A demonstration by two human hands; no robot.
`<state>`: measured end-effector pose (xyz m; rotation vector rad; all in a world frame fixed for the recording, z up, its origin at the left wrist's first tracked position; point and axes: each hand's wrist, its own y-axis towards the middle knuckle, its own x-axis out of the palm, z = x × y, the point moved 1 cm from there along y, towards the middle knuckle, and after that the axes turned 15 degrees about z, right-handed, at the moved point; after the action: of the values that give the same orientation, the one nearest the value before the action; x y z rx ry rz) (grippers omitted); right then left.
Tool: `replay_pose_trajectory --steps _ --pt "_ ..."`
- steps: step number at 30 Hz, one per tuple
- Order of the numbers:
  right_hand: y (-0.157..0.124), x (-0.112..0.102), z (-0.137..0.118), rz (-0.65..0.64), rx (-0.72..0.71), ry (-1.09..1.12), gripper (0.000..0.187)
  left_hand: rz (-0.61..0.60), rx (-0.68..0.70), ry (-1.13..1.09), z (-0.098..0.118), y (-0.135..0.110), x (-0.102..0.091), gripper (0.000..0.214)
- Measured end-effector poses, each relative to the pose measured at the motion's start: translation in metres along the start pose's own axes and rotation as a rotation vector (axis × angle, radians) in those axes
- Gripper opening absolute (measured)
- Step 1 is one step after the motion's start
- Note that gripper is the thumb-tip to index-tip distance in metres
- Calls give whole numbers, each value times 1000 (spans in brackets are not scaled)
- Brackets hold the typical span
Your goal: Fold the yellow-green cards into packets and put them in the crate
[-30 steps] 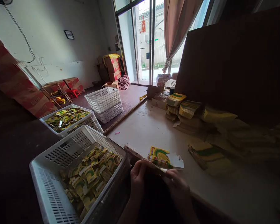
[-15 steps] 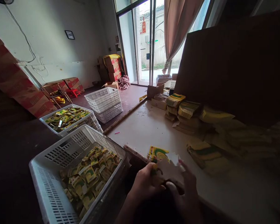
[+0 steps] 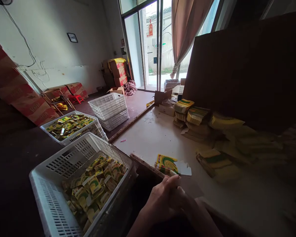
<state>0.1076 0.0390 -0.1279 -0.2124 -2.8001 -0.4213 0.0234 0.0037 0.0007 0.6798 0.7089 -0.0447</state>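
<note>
My left hand (image 3: 159, 199) and my right hand (image 3: 185, 202) are pressed together at the table's near edge. Their fingers are closed and overlap, so whatever lies between them is hidden. A pale covering shows on one fingertip. Just beyond the fingers lies a small stack of flat yellow-and-green cartons (image 3: 166, 163), with a white flap (image 3: 184, 168) sticking out to the right. Left of my hands stands a white plastic crate (image 3: 48, 194), partly filled with small yellow-and-green boxes (image 3: 95, 186).
Bundles of flat cartons (image 3: 198, 115) are piled on the right of the white table (image 3: 143, 136), before a dark panel (image 3: 244, 72). Another crate of boxes (image 3: 69, 126) and stacked white crates (image 3: 110, 107) stand on the floor. A wooden strip (image 3: 133, 120) edges the table.
My hands have come closer together, and the grey-and-yellow carton between them has gone out of sight. The white flap on the table is now uncovered. The view has shifted slightly.
</note>
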Motion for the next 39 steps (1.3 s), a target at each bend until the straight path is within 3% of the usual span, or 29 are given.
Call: replay_pose_trajectory --steps 3,6,9,11,13,16,18,22,26,29,31,34,36,38,39 --pt "2 -13 -13 -38 19 47 58 60 18 -57 4 0 0 76" --pt "8 -27 -39 -66 -45 7 59 52 -59 -54 4 -2 1 58" --pt "9 -29 -75 -161 -290 -188 59 25 -141 -71 -1 -6 3 51" --pt "9 -23 -96 -186 -495 -313 48 80 -151 -68 -5 -7 4 54" --pt "12 -17 -111 -143 -606 -361 37 185 -129 -18 -10 -7 5 58" --pt "18 -15 -121 -6 -610 -374 29 301 -52 137 -13 -4 2 66" --pt "22 -19 -121 61 -610 -379 25 287 -28 206 -13 -1 -3 66" --pt "23 -27 -115 -71 -682 -464 26 188 -151 140 -13 4 -18 52" --pt "24 -36 -111 -272 -494 -548 25 46 -268 123 -12 6 -26 49" --pt "28 -46 -115 -445 -270 -504 27 -39 -253 112 -9 8 -27 51" --pt "31 -49 -117 -495 -140 -480 31 -68 -222 125 -7 8 -25 53" --pt "30 -45 -114 -428 40 -451 24 -73 -215 198 -6 7 -19 53" --pt "26 -39 -109 -333 69 -376 24 -54 -228 210 -8 5 -17 51" --pt "23 -32 -103 -247 46 -207 43 39 -248 72 -9 6 -20 50" --pt "23 -30 -100 -208 33 -122 56 166 -271 -46 -10 7 -25 50"
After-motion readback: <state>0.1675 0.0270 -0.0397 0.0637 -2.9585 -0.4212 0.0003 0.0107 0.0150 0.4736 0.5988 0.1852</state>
